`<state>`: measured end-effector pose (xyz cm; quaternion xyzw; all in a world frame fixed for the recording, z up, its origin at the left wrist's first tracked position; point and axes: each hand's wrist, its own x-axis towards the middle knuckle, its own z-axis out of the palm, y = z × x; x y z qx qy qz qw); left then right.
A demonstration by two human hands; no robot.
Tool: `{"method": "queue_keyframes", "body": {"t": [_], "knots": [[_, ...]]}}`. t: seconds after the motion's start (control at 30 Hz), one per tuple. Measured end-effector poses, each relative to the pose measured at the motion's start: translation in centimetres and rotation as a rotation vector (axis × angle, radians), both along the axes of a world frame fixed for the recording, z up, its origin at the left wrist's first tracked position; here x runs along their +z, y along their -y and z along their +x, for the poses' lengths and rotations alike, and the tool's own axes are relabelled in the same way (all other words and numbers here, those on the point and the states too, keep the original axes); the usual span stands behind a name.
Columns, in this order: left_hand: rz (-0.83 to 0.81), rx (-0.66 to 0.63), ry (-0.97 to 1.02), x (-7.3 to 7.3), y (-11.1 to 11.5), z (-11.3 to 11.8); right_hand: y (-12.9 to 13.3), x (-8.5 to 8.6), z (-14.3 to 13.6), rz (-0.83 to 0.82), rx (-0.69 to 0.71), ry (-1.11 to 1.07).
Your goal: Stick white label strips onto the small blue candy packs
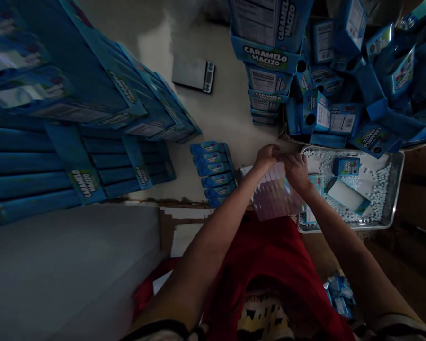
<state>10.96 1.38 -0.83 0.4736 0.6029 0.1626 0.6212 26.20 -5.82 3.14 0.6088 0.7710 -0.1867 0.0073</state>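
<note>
Your left hand [268, 158] and your right hand [296, 171] are close together, with bent fingers, at the far edge of the clear plastic packaging [275, 196]. It is not possible to tell if the fingers grip it. This packaging is at the near edge of the table [230, 113], between the row of small blue boxes [214, 174] on the left and the metal tray [399, 189] of small pale pieces [379, 189] on the right. The scale [191, 73] lies farther to the left.
</note>
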Motion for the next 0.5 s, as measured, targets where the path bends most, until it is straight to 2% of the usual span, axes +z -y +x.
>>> {"method": "queue_keyframes", "body": {"t": [0.1,0.27,0.4,0.5], "knots": [[-0.042,0.042,-0.057,-0.5,0.1,-0.3,2.0,-0.3,-0.2,0.033,0.059,0.008],[-0.078,0.045,-0.068,-0.4,0.3,-0.7,5.2,0.4,0.0,0.093,0.017,0.025],[0.005,0.006,-0.036,0.2,0.2,0.0,6.3,2.9,0.1,0.116,-0.068,0.050],[0.146,0.087,-0.026,1.0,0.4,0.5,6.5,6.0,-0.4,0.134,-0.242,0.018]]}}
